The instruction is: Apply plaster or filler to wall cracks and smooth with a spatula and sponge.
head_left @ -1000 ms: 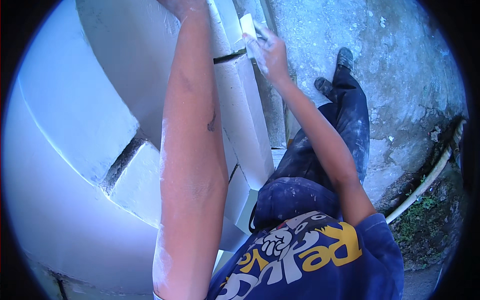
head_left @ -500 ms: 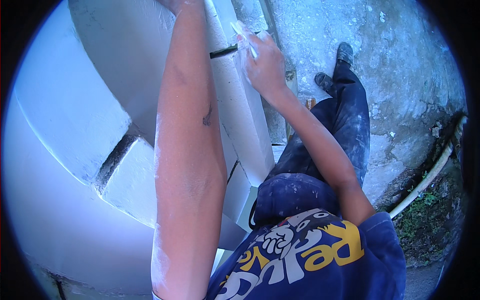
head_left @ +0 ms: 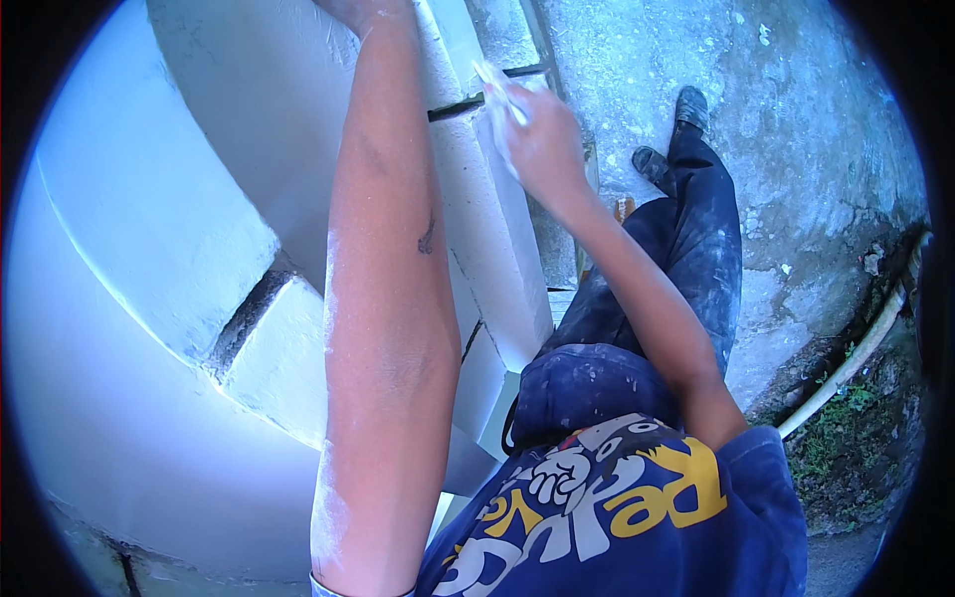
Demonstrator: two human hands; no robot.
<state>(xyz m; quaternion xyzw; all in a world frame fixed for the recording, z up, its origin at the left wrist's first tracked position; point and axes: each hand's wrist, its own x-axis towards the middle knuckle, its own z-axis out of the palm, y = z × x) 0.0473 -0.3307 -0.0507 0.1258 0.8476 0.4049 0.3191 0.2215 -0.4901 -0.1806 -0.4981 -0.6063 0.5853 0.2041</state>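
My right hand (head_left: pixel 542 139) is closed around a thin, flat white piece (head_left: pixel 494 85) and holds it against the edge of a white painted wall moulding (head_left: pixel 497 239), just below a dark groove (head_left: pixel 468 101). My left arm stretches up along the white wall. Only the wrist and heel of my left hand (head_left: pixel 360 12) show at the top edge, resting on the wall; its fingers are out of view. Both forearms are dusted white.
The stepped white wall (head_left: pixel 149 229) fills the left, with another dark gap (head_left: pixel 249 313) in it. Below me are my dark, paint-flecked trousers (head_left: pixel 686 259) and shoes (head_left: pixel 676 129) on rough grey concrete (head_left: pixel 796 149). A pale pipe (head_left: pixel 846 363) and weeds (head_left: pixel 846 438) lie at right.
My right hand has slid a little down the moulding edge toward me, past the dark groove, with the white piece still in it. My left arm has stayed against the wall.
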